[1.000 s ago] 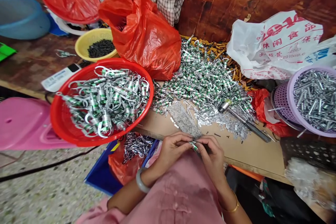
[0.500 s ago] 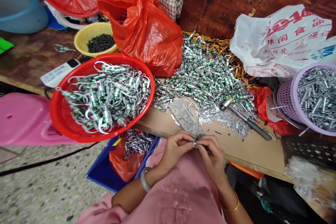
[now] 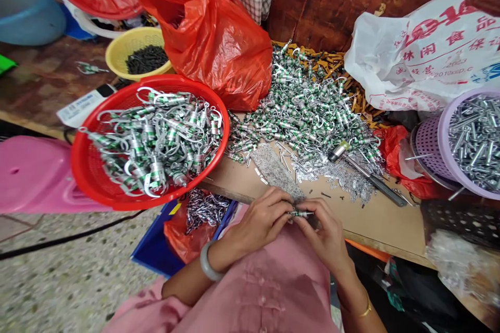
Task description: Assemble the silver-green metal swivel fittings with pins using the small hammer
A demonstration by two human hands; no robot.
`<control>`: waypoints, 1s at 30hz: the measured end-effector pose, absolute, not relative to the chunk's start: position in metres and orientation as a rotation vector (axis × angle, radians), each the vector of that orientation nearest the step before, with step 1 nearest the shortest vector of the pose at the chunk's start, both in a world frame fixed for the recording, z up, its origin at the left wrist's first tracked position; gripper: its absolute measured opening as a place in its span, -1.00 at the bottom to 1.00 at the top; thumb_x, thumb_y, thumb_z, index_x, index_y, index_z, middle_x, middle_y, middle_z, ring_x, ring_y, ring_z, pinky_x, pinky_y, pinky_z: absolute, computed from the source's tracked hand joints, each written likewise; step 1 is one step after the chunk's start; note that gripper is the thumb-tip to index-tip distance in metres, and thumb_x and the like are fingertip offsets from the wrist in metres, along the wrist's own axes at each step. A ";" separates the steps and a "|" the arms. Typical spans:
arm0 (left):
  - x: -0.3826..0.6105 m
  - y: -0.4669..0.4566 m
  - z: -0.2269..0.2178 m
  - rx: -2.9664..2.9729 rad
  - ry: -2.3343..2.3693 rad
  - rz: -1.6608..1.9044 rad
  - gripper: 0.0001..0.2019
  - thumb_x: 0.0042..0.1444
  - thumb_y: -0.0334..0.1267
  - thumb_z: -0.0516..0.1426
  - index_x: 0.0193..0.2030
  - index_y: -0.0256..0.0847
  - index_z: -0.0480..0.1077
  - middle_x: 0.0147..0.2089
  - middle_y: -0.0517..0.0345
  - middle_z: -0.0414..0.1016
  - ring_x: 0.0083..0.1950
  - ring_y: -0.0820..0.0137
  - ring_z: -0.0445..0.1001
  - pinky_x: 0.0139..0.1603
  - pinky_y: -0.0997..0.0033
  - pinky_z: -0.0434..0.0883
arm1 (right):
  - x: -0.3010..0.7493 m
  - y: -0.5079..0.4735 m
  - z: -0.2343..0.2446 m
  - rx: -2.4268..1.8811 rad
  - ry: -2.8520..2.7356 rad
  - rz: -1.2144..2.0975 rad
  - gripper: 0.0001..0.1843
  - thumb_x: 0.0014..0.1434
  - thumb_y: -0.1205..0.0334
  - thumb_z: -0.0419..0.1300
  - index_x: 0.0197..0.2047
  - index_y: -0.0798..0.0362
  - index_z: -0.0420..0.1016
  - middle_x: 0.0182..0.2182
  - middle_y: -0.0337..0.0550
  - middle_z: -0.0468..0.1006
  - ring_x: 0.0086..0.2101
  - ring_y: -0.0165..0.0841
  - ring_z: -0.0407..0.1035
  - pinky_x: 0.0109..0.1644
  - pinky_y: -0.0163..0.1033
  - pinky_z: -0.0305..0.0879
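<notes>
Just over my lap, at the bench edge, a small green-and-silver metal fitting (image 3: 301,214) lies crosswise between my hands. My right hand (image 3: 325,229) pinches it between thumb and fingers. At its left end, the fingers of my left hand (image 3: 269,214) are closed in a pinch, partly hiding that end. Right behind my fingertips is a grey speckled stone slab (image 3: 275,169). Beyond it spreads a heap of similar green-and-silver fittings (image 3: 308,106) with hooks. Small flat metal plates (image 3: 355,179) lie to the right, beside a hammer (image 3: 369,177) with a dark handle.
At left a red basket (image 3: 80,177) holds hooked fittings, near a yellow basket (image 3: 113,65) of dark pins. A red plastic bag (image 3: 234,62) stands behind. On the right are a purple basket (image 3: 427,140) of metal pins and a white plastic bag (image 3: 390,57). Below sits a blue crate (image 3: 150,250).
My hands have drawn slightly apart, and more of the fitting shows between them. My left hand has turned more back-up, while my right hand has shifted a little right.
</notes>
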State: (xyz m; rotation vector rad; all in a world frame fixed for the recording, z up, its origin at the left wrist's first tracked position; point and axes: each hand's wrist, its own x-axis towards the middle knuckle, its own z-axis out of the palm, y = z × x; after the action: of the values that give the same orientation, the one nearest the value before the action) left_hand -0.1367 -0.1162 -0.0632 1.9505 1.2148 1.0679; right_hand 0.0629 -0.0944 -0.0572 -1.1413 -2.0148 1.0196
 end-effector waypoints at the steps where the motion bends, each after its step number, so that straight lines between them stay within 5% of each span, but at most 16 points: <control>1: -0.139 -0.116 -0.062 1.982 1.167 1.027 -0.86 0.31 -0.46 0.10 -0.13 -0.24 0.49 -0.08 -0.07 0.55 -0.05 0.28 0.46 -0.01 0.29 0.44 | 0.064 -0.094 -0.057 -1.148 -2.006 1.065 -0.88 0.32 0.24 0.23 -0.06 -0.06 0.50 -0.19 -0.12 0.56 -0.15 -0.27 0.48 -0.10 -0.19 0.44; 9: -0.133 -0.121 -0.062 1.604 1.102 0.957 -0.90 0.25 -0.40 0.14 -0.27 -0.24 0.49 -0.21 0.00 0.56 -0.15 0.30 0.50 -0.11 0.34 0.40 | 0.070 -0.104 -0.044 -1.349 -1.893 1.296 -0.89 0.25 0.15 0.30 -0.24 -0.04 0.64 -0.33 -0.16 0.62 -0.27 -0.27 0.49 -0.18 -0.23 0.37; 17: -0.100 -0.152 -0.095 0.614 0.981 0.847 -0.78 0.01 -0.16 0.37 -0.40 -0.28 0.52 -0.44 0.16 0.56 -0.39 0.41 0.48 -0.32 0.47 0.37 | 0.096 -0.137 -0.059 -1.606 -1.594 1.727 -0.59 0.23 -0.11 0.26 -0.40 0.08 0.56 -0.51 -0.22 0.54 -0.48 -0.40 0.34 -0.40 -0.33 0.21; 23: -0.089 -0.161 -0.106 0.397 0.969 0.890 -0.63 -0.23 -0.23 0.51 -0.31 -0.26 0.52 -0.34 0.17 0.63 -0.29 0.42 0.56 -0.18 0.46 0.45 | 0.099 -0.147 -0.087 -1.635 -1.312 1.750 -0.46 0.12 -0.28 0.30 -0.43 0.09 0.50 -0.57 -0.23 0.49 -0.53 -0.44 0.26 -0.45 -0.34 0.15; 30: -0.083 -0.165 -0.110 0.359 1.137 1.015 -0.63 -0.27 -0.30 0.51 -0.32 -0.24 0.49 -0.39 0.21 0.63 -0.37 0.46 0.54 -0.28 0.52 0.46 | 0.107 -0.136 -0.086 -1.660 -1.483 1.578 -0.53 0.17 -0.19 0.29 -0.45 0.08 0.51 -0.58 -0.24 0.48 -0.53 -0.43 0.28 -0.44 -0.33 0.17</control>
State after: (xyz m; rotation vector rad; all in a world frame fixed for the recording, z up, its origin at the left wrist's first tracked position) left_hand -0.0830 -0.1649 -0.1102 0.3593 1.1374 1.0148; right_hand 0.1073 -0.1357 -0.0857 -1.6601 -1.4833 1.5781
